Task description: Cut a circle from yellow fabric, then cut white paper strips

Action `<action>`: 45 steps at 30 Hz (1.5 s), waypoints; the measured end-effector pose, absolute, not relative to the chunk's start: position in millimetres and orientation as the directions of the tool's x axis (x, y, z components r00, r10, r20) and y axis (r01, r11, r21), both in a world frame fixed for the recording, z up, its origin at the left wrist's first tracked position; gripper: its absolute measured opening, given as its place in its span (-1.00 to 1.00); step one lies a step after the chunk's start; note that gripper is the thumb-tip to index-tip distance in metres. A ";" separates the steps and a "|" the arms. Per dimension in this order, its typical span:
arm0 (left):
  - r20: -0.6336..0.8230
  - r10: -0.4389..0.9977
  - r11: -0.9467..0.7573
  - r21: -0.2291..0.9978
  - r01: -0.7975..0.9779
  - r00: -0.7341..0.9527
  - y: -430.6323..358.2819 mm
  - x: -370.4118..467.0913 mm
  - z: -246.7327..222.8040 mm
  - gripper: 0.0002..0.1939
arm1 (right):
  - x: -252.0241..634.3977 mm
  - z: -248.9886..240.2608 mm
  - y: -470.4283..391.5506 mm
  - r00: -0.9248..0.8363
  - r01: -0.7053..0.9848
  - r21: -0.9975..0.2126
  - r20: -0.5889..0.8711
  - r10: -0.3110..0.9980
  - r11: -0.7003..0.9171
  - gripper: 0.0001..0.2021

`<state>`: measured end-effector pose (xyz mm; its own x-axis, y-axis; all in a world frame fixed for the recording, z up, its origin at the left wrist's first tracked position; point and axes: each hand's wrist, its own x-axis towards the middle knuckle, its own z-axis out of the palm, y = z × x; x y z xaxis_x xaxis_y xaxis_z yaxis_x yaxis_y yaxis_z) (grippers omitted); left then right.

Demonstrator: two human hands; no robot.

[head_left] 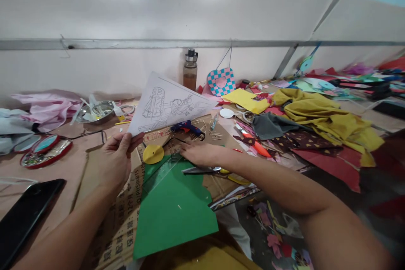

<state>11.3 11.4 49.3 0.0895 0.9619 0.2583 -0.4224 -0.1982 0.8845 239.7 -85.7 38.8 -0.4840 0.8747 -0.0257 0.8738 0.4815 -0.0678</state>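
Observation:
In my left hand point(122, 149) is the corner of a white sheet of paper point(167, 105) with line drawings, pinched between thumb and fingers and raised at a slant. My right hand point(199, 154) reaches across low over the cardboard, fingers stretched out, at the top end of a clear ruler point(163, 175). Whether it touches the ruler I cannot tell. Under the ruler lies a green sheet point(180, 211). Scissors point(202, 170) rest just below my right hand. A blue glue gun point(186, 127) and a yellow paper disc point(153, 154) are close by.
A flattened cardboard piece point(109, 228) covers the near table. Left are a phone point(28, 219), a red case point(47, 152) and a metal bowl point(99, 112). Behind stand a bottle point(190, 69) and a checkered heart-shaped piece point(221, 82). Yellow cloth point(322, 114) and scraps crowd the right.

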 end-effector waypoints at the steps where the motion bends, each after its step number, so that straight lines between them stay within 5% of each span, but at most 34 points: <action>1: 0.260 0.962 -0.200 0.883 -0.424 0.088 11.9 11.2 49.3 -0.70 | 239.8 38.4 -88.4 -0.488 0.872 -0.031 -0.004 0.873 0.488 -0.69; 4: 0.274 0.957 -0.214 0.885 -0.413 0.091 13.8 10.1 49.8 -0.73 | 239.2 40.8 -96.7 -0.476 0.879 0.038 0.018 0.879 0.475 -0.69; 8: 0.294 0.952 -0.240 0.886 -0.397 0.080 16.0 8.0 51.4 -0.75 | 241.6 48.3 -103.3 -0.398 0.915 -0.077 -0.011 0.917 0.397 -0.76; 13: 0.324 0.941 -0.272 0.895 -0.353 0.096 16.3 5.1 53.8 -0.78 | 278.4 53.9 -110.2 -0.054 0.971 -0.233 0.006 0.999 0.054 -0.84; 22: 0.277 0.959 -0.241 0.908 -0.342 0.059 16.7 6.2 57.2 -0.83 | 375.0 46.1 -115.2 0.365 0.916 -0.185 0.022 0.931 -0.355 -0.82; 26: 0.277 0.959 -0.246 0.912 -0.328 0.051 14.9 6.7 61.6 -0.87 | 389.5 39.2 -109.9 0.416 0.894 -0.160 -0.053 0.908 -0.419 -0.86; 33: 0.288 0.956 -0.258 0.911 -0.320 0.049 19.1 5.5 60.3 -0.84 | 404.8 42.7 -97.0 0.448 0.875 -0.108 -0.188 0.874 -0.471 -0.61; 45: 0.224 0.974 -0.221 0.919 -0.326 -0.027 13.2 14.0 68.0 -0.54 | 401.5 41.5 -88.1 0.434 0.857 -0.167 -0.274 0.858 -0.487 -0.67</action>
